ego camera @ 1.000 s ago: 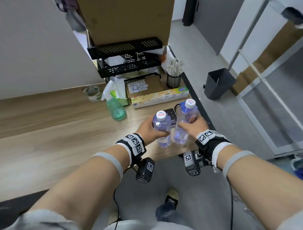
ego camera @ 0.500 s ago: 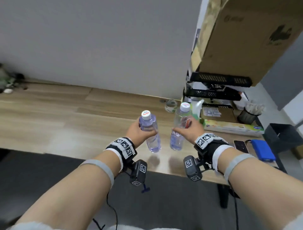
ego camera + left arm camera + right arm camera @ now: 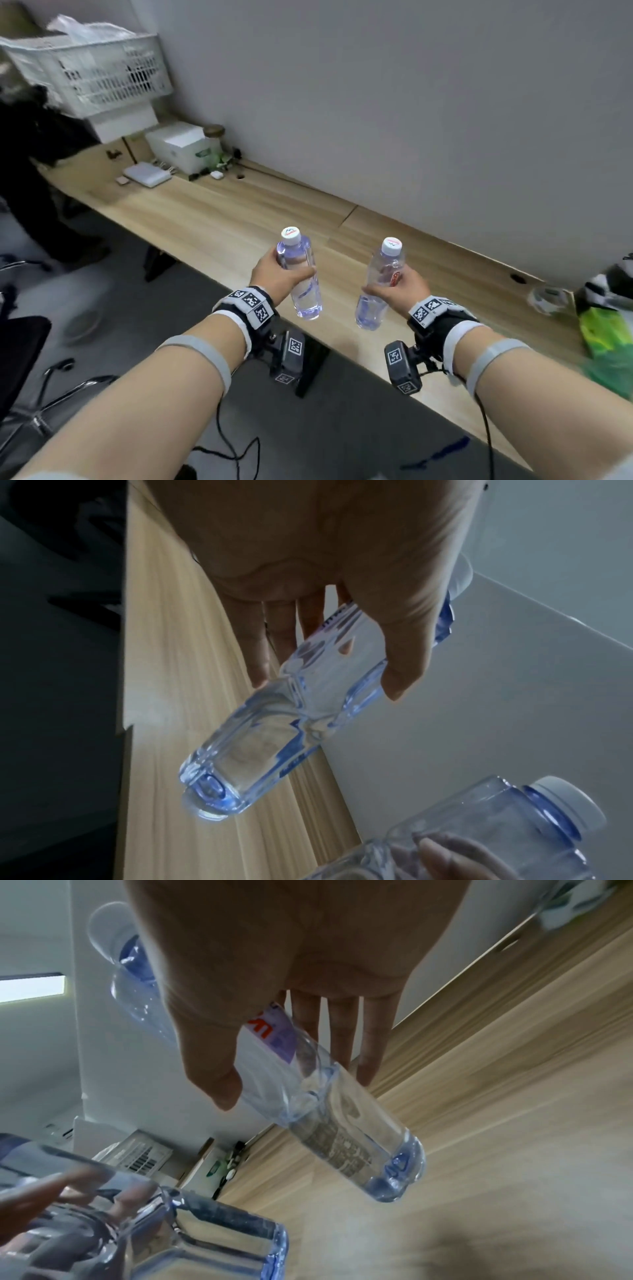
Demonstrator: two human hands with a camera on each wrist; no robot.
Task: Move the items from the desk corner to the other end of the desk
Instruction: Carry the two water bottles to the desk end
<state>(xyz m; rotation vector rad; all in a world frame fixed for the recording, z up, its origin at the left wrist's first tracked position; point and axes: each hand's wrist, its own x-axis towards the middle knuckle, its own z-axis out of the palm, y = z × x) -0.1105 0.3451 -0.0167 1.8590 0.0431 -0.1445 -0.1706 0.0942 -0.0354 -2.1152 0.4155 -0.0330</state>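
Two clear water bottles with white caps are held in the air over the front part of the long wooden desk (image 3: 212, 219). My left hand (image 3: 274, 277) grips the left bottle (image 3: 301, 274) around its middle, thumb in front. The same left bottle (image 3: 274, 737) shows in the left wrist view, base toward the camera. My right hand (image 3: 400, 286) grips the right bottle (image 3: 378, 291) at its red-printed label; this bottle (image 3: 342, 1123) tilts with its base down toward the desk. Both bottles are clear of the surface.
At the desk's far left end stand a white plastic crate (image 3: 89, 72), a white box (image 3: 181, 145), a jar (image 3: 214, 135), a flat white device (image 3: 147, 174) and small items. A green bag (image 3: 603, 329) lies at the right edge. Chairs (image 3: 24, 359) stand on the floor at left.
The view has swung left from the shelf corner toward the desk's far end. Both hands have carried their bottles along the desk, and the bottles are now farther apart.
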